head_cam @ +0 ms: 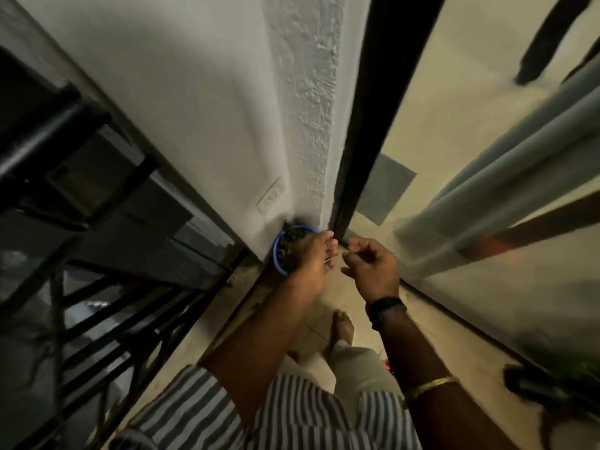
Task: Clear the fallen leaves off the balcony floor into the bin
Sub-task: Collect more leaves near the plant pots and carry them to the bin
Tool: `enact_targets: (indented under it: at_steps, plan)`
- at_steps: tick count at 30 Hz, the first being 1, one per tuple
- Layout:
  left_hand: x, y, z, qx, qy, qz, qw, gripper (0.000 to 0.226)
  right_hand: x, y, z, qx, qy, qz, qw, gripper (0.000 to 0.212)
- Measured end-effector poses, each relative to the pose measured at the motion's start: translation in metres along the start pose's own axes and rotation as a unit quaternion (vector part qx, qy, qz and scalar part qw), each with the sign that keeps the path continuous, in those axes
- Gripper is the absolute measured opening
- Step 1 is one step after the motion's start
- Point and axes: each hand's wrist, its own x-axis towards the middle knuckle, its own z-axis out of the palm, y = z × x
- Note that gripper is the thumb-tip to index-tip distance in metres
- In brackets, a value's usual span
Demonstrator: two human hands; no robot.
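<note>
A blue bin (276, 253) stands in the far corner of the narrow balcony, against the white wall. Dark leaves (290, 241) fill it. My left hand (313, 259) hangs right over the bin and covers much of its rim. Its back faces me, its fingers are loosely bent, and I see nothing held in them. My right hand (371, 267) is beside it, a little right of the bin above the tiled floor. Its fingers are curled into the palm with nothing visible inside.
A black metal railing (97, 319) runs along the left. A glass sliding door with a black frame (360, 141) and a grey curtain behind it closes the right side. A dark plant (552, 384) sits at the lower right. My bare foot (342, 326) stands on the floor.
</note>
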Motion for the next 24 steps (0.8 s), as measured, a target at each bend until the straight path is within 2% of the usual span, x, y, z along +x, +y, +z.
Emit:
enact_targets:
  at_steps: [6, 11, 18, 24]
  plan:
    - [-0.068, -0.026, -0.001, 0.096, -0.1, 0.001, 0.99, 0.008, -0.079, -0.008, -0.026, 0.076, 0.123, -0.022, 0.989, 0.026]
    - [-0.12, -0.067, 0.007, 0.197, -0.187, -0.002, 0.962, 0.005, -0.15, 0.008, -0.056, 0.128, 0.23, -0.038, 0.964, 0.028]
    - [-0.191, -0.16, 0.035, 0.326, -0.308, -0.026, 0.893, 0.008, -0.249, 0.047, -0.136, 0.158, 0.41, -0.042, 0.897, 0.024]
    - [-0.268, -0.282, 0.061, 0.412, -0.386, -0.046, 0.824, 0.007, -0.351, 0.114, -0.22, 0.192, 0.534, -0.007, 0.824, 0.028]
